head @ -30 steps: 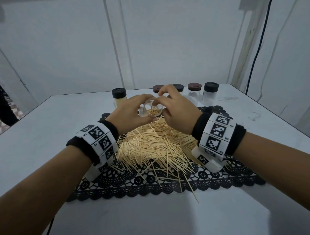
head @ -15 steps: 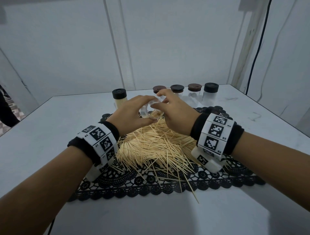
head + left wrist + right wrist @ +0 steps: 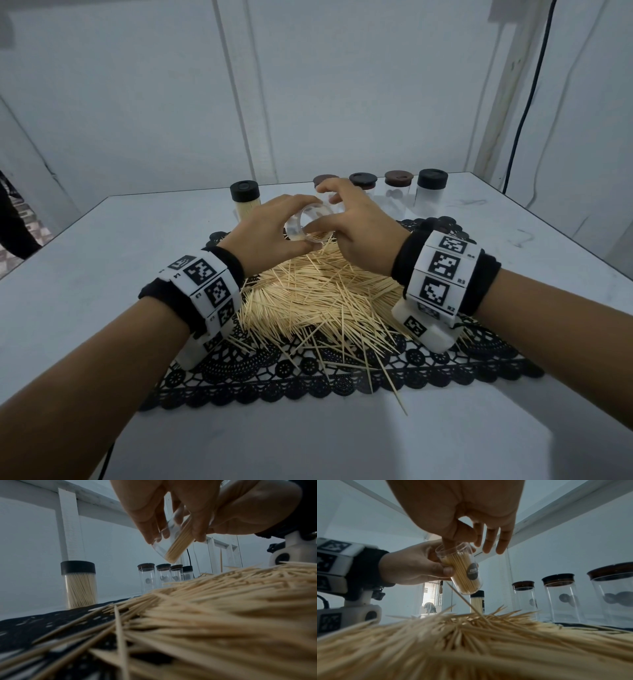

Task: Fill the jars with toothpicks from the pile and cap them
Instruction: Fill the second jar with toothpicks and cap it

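White table (image 3: 85, 274) in a pale panelled corner; a black cable (image 3: 527, 102) hangs down the wall at far right. A black lace mat (image 3: 308, 380) lies across the middle of the table, its scalloped near edge well back from the table's near side. Bare white surface runs to left and right of the mat and in front of it.

Toothpick pile (image 3: 318, 294) heaped on the mat between the two wrists; loose sticks stray over the mat's near edge onto the table.

Left hand (image 3: 263, 233) holds an open clear jar (image 3: 308, 228) above the far side of the pile, thumb and fingers curled round its wall. Jar is tilted, mouth toward the camera in the head view, base raised off the pile in both wrist views. It is partly filled with toothpicks lying along its lower side; a dark oval label shows on the wall in the right wrist view.

Right hand (image 3: 356, 226) is at the jar's mouth, thumb and forefinger brought together at the rim, other fingers spread and extended beyond it. Whether sticks sit between the pinched fingertips, cannot tell.

Back row, near the table's far edge: a capped jar full of toothpicks (image 3: 245, 204) to the left, standing apart. To the right, four capped jars with no sticks in them (image 3: 397, 192), close together, behind the hands and just past the mat's far edge.

Both wrists carry black bands with white marker blocks (image 3: 442, 277).
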### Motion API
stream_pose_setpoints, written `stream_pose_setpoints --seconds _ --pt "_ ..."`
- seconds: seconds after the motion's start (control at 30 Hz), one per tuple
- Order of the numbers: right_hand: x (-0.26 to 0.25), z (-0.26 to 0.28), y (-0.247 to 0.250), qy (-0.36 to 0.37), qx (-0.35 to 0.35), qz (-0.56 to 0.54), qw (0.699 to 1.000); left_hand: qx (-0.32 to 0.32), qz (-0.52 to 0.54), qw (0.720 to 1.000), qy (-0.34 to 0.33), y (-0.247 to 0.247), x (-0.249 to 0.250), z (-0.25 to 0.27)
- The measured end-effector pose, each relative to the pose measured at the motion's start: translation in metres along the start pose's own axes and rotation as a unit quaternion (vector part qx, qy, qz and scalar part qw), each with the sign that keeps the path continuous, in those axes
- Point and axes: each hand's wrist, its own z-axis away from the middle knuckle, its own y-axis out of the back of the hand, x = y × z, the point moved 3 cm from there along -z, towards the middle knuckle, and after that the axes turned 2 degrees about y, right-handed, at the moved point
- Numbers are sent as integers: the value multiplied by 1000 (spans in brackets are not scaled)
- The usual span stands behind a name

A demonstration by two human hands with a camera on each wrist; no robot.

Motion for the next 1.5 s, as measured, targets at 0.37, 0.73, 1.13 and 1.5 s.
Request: stream_pose_setpoints --seconds 0.37,0.73,1.13,1.5 --pt "26 8 33 -145 -43 -38 988 -10 8 999 45 2 -9 -1" --pt "28 33 15 -107 -452 112 878 -17 6 998 54 1 -8 -1" --pt "29 23 -5 -116 -360 137 916 -19 9 998 54 1 -10 -1" --pt "36 11 -1 -188 -367 64 909 -23 11 998 54 0 -11 -1"
